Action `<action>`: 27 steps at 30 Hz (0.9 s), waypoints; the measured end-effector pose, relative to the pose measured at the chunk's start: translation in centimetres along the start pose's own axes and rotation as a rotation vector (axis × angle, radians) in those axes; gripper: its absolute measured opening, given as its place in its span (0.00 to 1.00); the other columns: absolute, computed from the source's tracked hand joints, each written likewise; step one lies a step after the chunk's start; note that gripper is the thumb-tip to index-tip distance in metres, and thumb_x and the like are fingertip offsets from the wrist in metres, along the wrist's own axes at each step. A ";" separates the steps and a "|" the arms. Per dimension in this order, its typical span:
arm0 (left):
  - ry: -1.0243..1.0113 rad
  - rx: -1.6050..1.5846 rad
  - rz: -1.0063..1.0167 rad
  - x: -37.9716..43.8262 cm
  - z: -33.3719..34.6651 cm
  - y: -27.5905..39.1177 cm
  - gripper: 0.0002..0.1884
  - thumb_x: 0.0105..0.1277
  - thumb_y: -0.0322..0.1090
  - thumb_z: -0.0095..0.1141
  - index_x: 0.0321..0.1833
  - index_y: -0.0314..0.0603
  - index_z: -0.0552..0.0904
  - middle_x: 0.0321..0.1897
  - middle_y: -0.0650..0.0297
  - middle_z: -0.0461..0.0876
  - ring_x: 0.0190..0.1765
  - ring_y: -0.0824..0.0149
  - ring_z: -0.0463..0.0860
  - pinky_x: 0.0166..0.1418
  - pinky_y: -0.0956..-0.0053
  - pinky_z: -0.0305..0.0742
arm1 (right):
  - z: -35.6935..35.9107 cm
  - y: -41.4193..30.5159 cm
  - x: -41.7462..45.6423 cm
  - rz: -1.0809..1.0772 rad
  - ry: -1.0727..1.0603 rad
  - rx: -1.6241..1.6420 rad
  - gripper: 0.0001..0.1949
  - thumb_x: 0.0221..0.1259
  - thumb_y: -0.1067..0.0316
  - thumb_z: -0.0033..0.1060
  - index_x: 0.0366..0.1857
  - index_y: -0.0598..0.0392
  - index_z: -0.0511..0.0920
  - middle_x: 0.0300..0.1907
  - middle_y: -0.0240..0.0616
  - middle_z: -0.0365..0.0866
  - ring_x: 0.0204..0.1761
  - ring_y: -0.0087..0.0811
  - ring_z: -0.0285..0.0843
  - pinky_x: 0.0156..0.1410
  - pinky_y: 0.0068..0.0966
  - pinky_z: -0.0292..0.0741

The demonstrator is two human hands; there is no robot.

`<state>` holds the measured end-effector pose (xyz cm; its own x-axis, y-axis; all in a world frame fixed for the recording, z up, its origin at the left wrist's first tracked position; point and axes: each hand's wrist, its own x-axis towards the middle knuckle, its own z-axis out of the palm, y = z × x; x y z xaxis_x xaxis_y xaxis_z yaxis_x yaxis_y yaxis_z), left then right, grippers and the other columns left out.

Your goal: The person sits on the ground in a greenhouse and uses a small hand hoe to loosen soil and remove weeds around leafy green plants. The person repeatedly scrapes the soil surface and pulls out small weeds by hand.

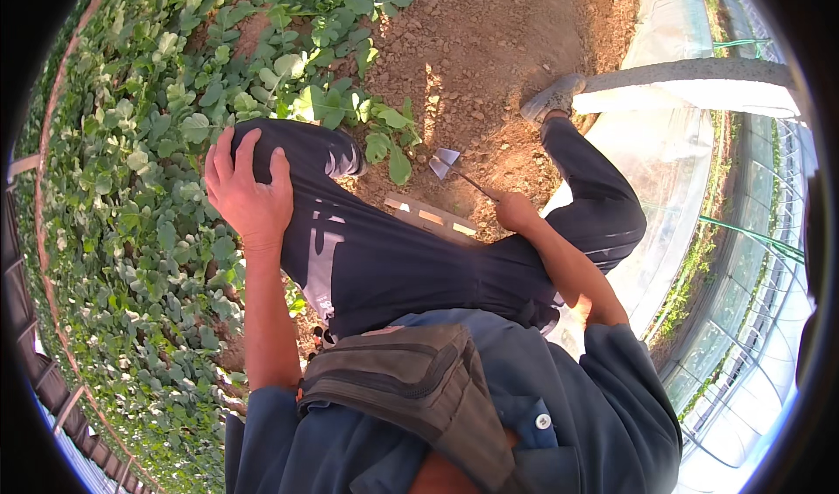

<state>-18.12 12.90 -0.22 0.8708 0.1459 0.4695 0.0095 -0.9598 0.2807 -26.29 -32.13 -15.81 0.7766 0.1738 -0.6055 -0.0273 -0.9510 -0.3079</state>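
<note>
My left hand [252,189] rests on my bent left knee with its fingers spread, holding nothing. Beside it grow broad-leaved green crop plants [177,94]. My right hand [516,212], low between my legs, grips a small hand hoe [446,163] near the end of its thin dark shaft. The hoe's pale metal blade is at the bare soil [472,48]; whether it touches cannot be told. Just left of the blade, a few leaves [393,143] droop over the ground. A brown slotted object [432,218] is partly hidden under my legs.
Clear plastic sheeting [668,159] runs along the right, beyond my right shoe [554,97]. A thick grey curved post [688,74] crosses there. Green cords [754,238] stretch farther right. A brown bag [393,369] hangs across my chest.
</note>
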 end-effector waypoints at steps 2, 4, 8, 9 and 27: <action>0.010 -0.021 0.022 0.1 0.6 0.6 0.20 0.60 0.42 0.69 0.57 0.57 0.86 0.69 0.66 0.76 0.70 0.49 0.72 0.71 0.47 0.68 | -0.3 0.2 1.6 0.092 0.201 0.067 0.31 0.65 0.73 0.50 0.75 0.37 0.71 0.34 0.63 0.85 0.36 0.65 0.84 0.46 0.53 0.80; -0.014 0.015 0.027 0.0 -0.1 0.4 0.20 0.60 0.42 0.69 0.57 0.57 0.86 0.69 0.66 0.77 0.70 0.49 0.73 0.71 0.49 0.68 | -0.2 -1.8 1.6 0.150 0.371 0.183 0.33 0.65 0.73 0.52 0.77 0.38 0.68 0.32 0.64 0.84 0.35 0.65 0.84 0.44 0.56 0.79; -0.016 0.002 0.019 0.2 0.1 1.0 0.18 0.63 0.40 0.68 0.57 0.55 0.86 0.68 0.64 0.78 0.70 0.50 0.74 0.70 0.52 0.70 | 0.2 2.5 0.2 0.137 0.370 0.196 0.31 0.64 0.74 0.52 0.75 0.40 0.71 0.35 0.62 0.85 0.39 0.64 0.84 0.47 0.53 0.79; -0.021 0.016 0.017 0.1 0.1 0.6 0.18 0.63 0.40 0.68 0.57 0.55 0.86 0.68 0.63 0.78 0.70 0.50 0.74 0.70 0.52 0.70 | 0.4 2.3 0.4 0.171 0.362 0.205 0.31 0.64 0.73 0.52 0.75 0.40 0.72 0.37 0.62 0.85 0.41 0.63 0.85 0.49 0.51 0.79; -0.058 0.037 -0.003 0.4 -0.3 0.1 0.21 0.59 0.38 0.68 0.57 0.53 0.86 0.70 0.62 0.76 0.72 0.47 0.71 0.73 0.48 0.66 | -8.1 -1.0 17.8 0.261 0.503 0.360 0.33 0.65 0.68 0.53 0.77 0.35 0.68 0.46 0.59 0.87 0.47 0.56 0.87 0.55 0.48 0.80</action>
<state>-17.93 12.98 0.25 0.8978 0.1355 0.4191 0.0292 -0.9677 0.2504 -7.37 -30.12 -20.36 0.9124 -0.2733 -0.3046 -0.3944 -0.7860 -0.4760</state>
